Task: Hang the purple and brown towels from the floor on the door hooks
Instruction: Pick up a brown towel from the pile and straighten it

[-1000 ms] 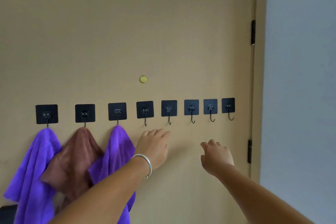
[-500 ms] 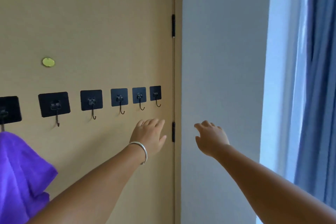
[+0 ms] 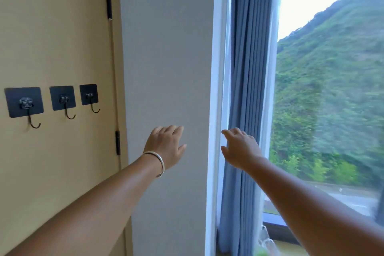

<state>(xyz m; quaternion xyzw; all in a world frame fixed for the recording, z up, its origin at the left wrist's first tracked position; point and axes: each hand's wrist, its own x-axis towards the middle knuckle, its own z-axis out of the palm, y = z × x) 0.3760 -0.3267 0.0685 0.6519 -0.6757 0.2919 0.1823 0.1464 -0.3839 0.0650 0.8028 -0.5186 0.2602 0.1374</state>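
Three black adhesive door hooks (image 3: 62, 100) show on the tan door (image 3: 56, 37) at the left, all bare. No purple or brown towel is in view now. My left hand (image 3: 166, 146), with a silver bangle on the wrist, is stretched out in front of the grey wall (image 3: 166, 58), fingers straight and holding nothing. My right hand (image 3: 239, 147) reaches forward in front of the blue curtain (image 3: 249, 68), fingers relaxed and empty.
The door's hinges (image 3: 117, 142) run down its right edge. A window (image 3: 332, 89) at the right looks out on a green hillside, with the sill (image 3: 276, 228) low at the right.
The view has swung right: the hung purple and brown towels and most hooks have left the frame, and the curtain and window have come in. Both hands stay outstretched and empty.
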